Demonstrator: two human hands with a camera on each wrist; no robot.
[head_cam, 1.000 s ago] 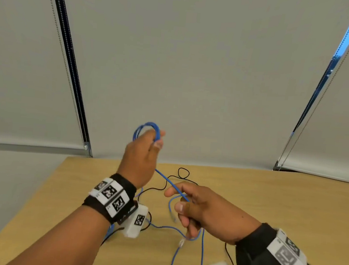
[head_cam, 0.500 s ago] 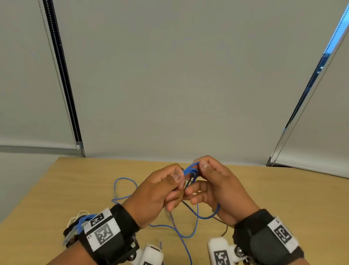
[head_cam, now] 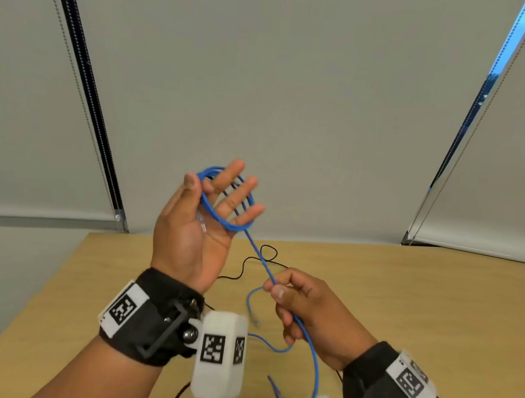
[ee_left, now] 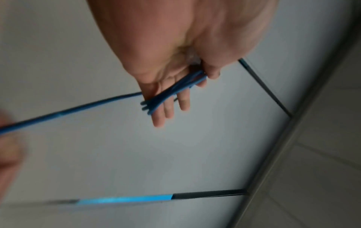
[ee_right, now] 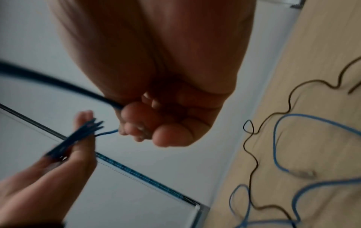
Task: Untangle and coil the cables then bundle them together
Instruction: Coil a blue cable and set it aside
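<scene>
My left hand [head_cam: 220, 195] is raised above the far table edge, palm toward me, fingers spread straight. A blue cable coil [head_cam: 225, 224] of several loops lies across those fingers, and the thumb pins it at the top left; the left wrist view shows the thumb [ee_left: 213, 74] pressing the coil [ee_left: 171, 91]. A taut blue strand [head_cam: 259, 259] runs down from the coil to my right hand [head_cam: 274, 290], which pinches it between thumb and forefinger. The rest of the blue cable [head_cam: 311, 349] trails below that hand. A thin black cable [head_cam: 267, 253] lies loose on the table.
The wooden table [head_cam: 420, 308] backs onto grey window blinds. A blue cable end with a clear plug [head_cam: 255, 320] hangs near my right hand, and the right wrist view shows blue loops [ee_right: 279, 146] and the black cable [ee_right: 252, 154] strewn on the tabletop.
Half a second ago both hands met low over the table. My left hand has since risen with the coil and spread its fingers, while my right hand slid down along the strand.
</scene>
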